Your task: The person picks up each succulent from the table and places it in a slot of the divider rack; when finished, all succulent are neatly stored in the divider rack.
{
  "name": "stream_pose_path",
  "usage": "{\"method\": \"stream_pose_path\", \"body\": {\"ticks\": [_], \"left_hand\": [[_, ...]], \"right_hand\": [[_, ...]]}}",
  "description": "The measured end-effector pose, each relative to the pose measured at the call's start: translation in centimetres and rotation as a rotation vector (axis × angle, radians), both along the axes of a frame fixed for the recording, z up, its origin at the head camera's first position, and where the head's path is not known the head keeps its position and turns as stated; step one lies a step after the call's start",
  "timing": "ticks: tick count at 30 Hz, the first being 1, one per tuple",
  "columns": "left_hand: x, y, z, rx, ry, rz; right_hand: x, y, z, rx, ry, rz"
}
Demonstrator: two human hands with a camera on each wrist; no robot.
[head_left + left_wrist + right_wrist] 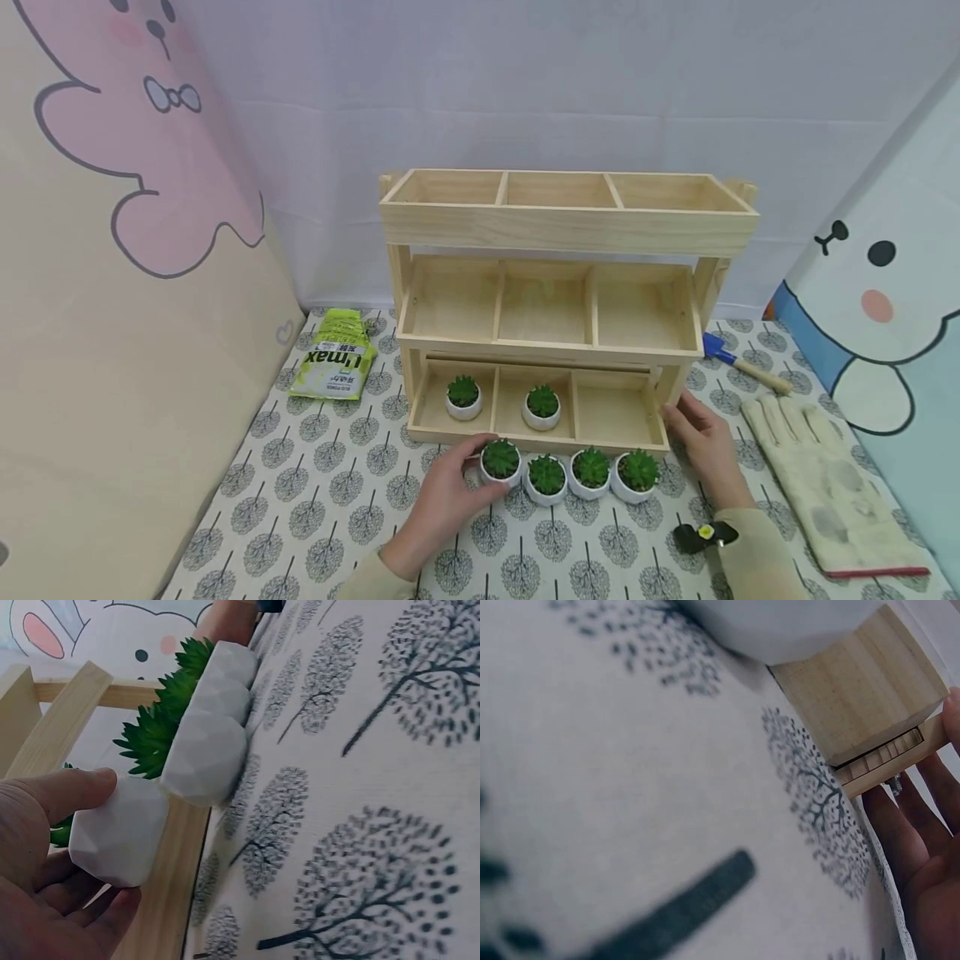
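My left hand (450,493) grips a small potted succulent (501,461) in a white pot. In the left wrist view that faceted pot (121,831) sits between the thumb and fingers, apart from the row beside it. Three more potted succulents stand side by side to its right: one (546,477), another (590,470) and the rightmost (636,473). Behind them rises a three-tier wooden plant stand (570,230). With thumb and fingers, my right hand (711,450) holds its lower right side; the right wrist view shows the wooden edge (900,760) there.
On the bottom tier, succulents stand in the left compartment (463,398) and the middle compartment (541,407). A green-and-white packet (335,357) lies at left. At right are a blue shovel (738,362) with a wooden handle and cream work gloves (828,492). Patterned cloth (322,500) covers the table.
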State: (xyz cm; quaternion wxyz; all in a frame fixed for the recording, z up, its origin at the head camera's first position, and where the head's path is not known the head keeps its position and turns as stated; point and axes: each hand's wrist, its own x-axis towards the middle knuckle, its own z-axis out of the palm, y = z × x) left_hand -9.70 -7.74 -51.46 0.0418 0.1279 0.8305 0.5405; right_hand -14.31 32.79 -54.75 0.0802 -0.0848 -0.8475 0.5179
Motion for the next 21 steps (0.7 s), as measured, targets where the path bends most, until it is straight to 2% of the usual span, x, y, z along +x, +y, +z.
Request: {"method": "stream_pose_path", "body": {"ticks": [6,13,21], "left_hand": [[-1.0,0.4,1.3,0.022,0.050,-0.040],[-2.2,2.0,2.7,0.044,0.069,-0.070],[-3.7,4.6,4.0,0.043,0.041,-0.128]], "right_hand": [[0.0,0.2,0.0,0.006,0.001,0.005],[0.0,0.3,-0.3,-0.006,0.021,0.015],[0.0,0.2,0.0,0.006,0.004,0.017]]}}
